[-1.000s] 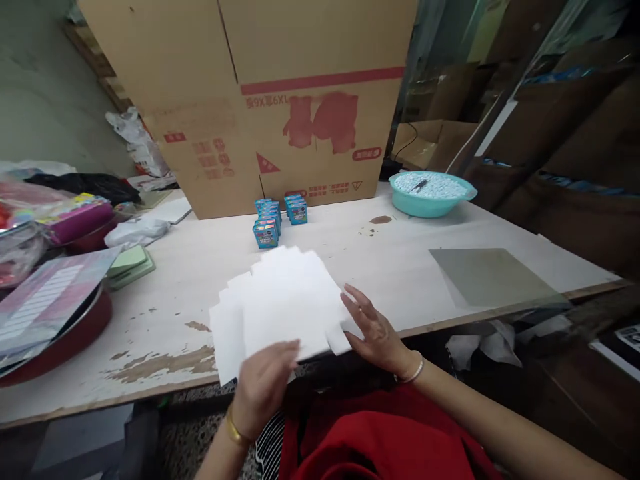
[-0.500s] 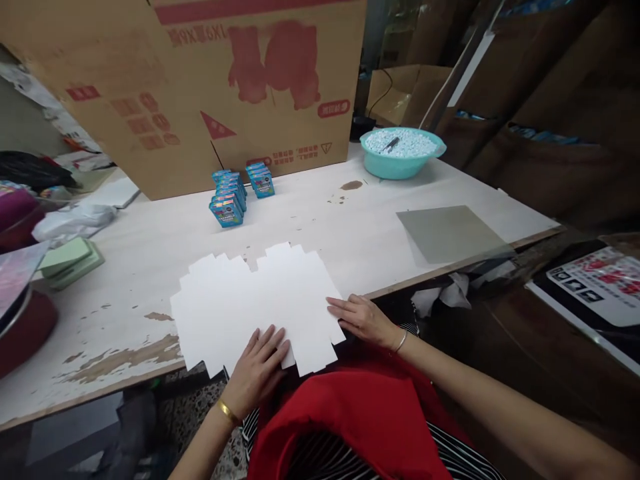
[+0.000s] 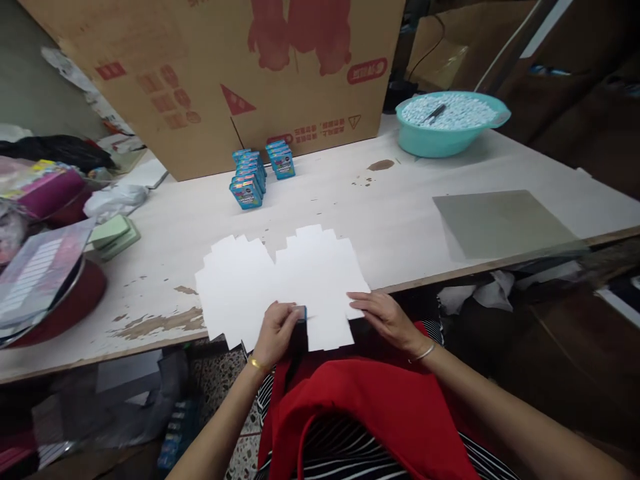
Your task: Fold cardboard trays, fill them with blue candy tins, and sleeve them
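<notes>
Die-cut white cardboard blanks (image 3: pixel 240 280) with stepped edges lie overlapped in two fans at the table's front edge. My left hand (image 3: pixel 276 328) is closed, thumb against fingers, on the near edge of one cardboard blank, where a small blue piece (image 3: pixel 301 314) of its printed side shows. Stretched fingers of my right hand (image 3: pixel 387 319) rest on the right edge of the blanks. Its thumb is partly hidden. Farther back stand small blue folded boxes (image 3: pixel 247 195) in a row, with a shorter row (image 3: pixel 281 163) beside it.
A large carton (image 3: pixel 200 100) stands at the back. A turquoise basin (image 3: pixel 440 137) of small pale pellets holds a dark tool. To the right lies a translucent grey sheet (image 3: pixel 505 223). Green pads (image 3: pixel 117 237) and a red bowl (image 3: pixel 75 307) sit at left.
My left hand has gone from lying flat on the blanks to pinching one blank's near edge. My right hand stays at the right edge. The camera view has shifted.
</notes>
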`<state>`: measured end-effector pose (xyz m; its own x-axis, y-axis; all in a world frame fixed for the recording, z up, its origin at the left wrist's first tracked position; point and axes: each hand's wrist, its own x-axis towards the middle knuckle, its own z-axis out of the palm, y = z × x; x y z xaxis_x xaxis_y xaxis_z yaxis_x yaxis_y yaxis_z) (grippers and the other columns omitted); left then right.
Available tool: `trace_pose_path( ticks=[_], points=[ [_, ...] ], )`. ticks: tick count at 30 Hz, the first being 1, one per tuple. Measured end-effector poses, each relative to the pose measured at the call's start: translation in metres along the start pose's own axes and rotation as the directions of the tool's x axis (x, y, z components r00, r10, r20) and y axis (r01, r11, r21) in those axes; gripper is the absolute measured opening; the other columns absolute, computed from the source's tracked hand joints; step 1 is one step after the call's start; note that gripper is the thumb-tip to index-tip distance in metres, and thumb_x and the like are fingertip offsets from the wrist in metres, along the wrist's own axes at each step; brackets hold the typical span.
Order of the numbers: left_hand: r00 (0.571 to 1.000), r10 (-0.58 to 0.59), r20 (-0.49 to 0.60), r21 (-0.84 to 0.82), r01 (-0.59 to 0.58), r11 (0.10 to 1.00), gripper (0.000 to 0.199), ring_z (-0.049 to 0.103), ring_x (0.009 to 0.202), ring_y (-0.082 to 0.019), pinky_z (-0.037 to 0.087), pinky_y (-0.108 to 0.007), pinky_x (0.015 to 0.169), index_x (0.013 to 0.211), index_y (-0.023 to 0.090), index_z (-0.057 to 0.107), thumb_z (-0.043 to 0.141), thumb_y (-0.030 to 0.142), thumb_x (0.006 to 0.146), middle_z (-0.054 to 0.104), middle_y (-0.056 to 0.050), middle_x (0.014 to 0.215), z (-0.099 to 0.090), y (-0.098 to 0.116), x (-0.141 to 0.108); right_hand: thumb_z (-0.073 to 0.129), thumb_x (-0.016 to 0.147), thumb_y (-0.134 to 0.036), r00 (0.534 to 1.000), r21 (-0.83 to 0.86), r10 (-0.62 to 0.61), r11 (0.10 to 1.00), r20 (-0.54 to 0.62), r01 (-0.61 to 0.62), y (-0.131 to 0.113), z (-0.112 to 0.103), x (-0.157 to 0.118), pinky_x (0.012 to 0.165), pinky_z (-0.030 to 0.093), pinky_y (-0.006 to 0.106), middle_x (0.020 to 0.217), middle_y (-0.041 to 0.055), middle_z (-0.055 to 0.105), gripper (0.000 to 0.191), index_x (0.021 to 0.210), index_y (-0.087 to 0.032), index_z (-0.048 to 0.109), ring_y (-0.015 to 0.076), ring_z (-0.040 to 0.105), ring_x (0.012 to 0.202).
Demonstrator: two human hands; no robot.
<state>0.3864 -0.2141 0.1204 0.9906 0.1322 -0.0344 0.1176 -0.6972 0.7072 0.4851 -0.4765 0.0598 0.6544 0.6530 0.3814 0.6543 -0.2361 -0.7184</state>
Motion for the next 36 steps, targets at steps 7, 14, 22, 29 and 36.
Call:
trace_pose_path(
  ticks=[7,14,22,29,36],
  points=[
    [0.985,0.124,0.118,0.454,-0.165,0.875,0.029,0.051,0.094,-0.02,0.036,-0.047,0.096,0.084,0.018,0.058,0.036,0.031,0.097,0.064,-0.004,0.09,0.032,0.038,0.022,0.045,0.094,-0.03,0.955,0.142,0.266,0.959,-0.13,-0.247,-0.002,-0.003,0.005,0.079,0.056,0.037,0.115,0.0095,0.065,0.024,0.105,-0.02,0.065,0.0211,0.065,0.093],
    [0.942,0.127,0.311,0.641,-0.306,0.704,0.022,0.051,0.088,-0.023,0.04,-0.032,0.061,0.091,0.018,0.06,0.039,0.024,0.095,0.06,-0.007,0.088,0.035,0.053,0.047,0.031,0.095,-0.014,0.996,-0.301,-0.087,0.95,0.004,0.084,0.004,0.003,0.015,0.069,0.052,0.034,0.092,0.0105,0.057,0.033,0.11,-0.019,0.061,0.0206,0.057,0.081],
    [0.944,0.112,0.31,0.674,-0.301,0.675,0.018,0.054,0.083,-0.023,0.039,-0.033,0.06,0.098,0.015,0.056,0.039,0.014,0.092,0.062,-0.007,0.081,0.042,0.064,0.054,0.035,0.091,-0.006,0.942,-0.344,-0.329,0.879,0.061,0.329,0.017,0.002,0.012,0.071,0.052,0.035,0.093,0.01,0.06,0.041,0.129,-0.018,0.046,0.0201,0.056,0.08],
    [0.787,0.394,0.474,0.475,-0.606,0.638,0.049,0.054,0.089,-0.025,0.042,-0.036,0.072,0.114,0.013,0.054,0.046,0.054,0.088,0.062,-0.011,0.092,0.018,0.05,0.047,0.045,0.085,-0.011,0.918,-0.357,-0.332,0.848,0.219,0.391,0.021,-0.01,0.006,0.085,0.052,0.047,0.133,0.0167,0.051,0.059,0.143,-0.014,0.033,0.0275,0.054,0.108],
    [0.82,0.252,0.514,0.499,-0.525,0.689,0.029,0.061,0.081,-0.022,0.044,-0.032,0.066,0.109,0.018,0.058,0.036,0.031,0.094,0.067,-0.01,0.087,0.01,0.058,0.051,0.037,0.091,-0.007,0.94,-0.256,-0.329,0.92,-0.087,0.298,0.008,0.014,0.024,0.086,0.054,0.045,0.113,0.0126,0.064,0.053,0.143,-0.021,0.032,0.0238,0.06,0.105]
  ],
)
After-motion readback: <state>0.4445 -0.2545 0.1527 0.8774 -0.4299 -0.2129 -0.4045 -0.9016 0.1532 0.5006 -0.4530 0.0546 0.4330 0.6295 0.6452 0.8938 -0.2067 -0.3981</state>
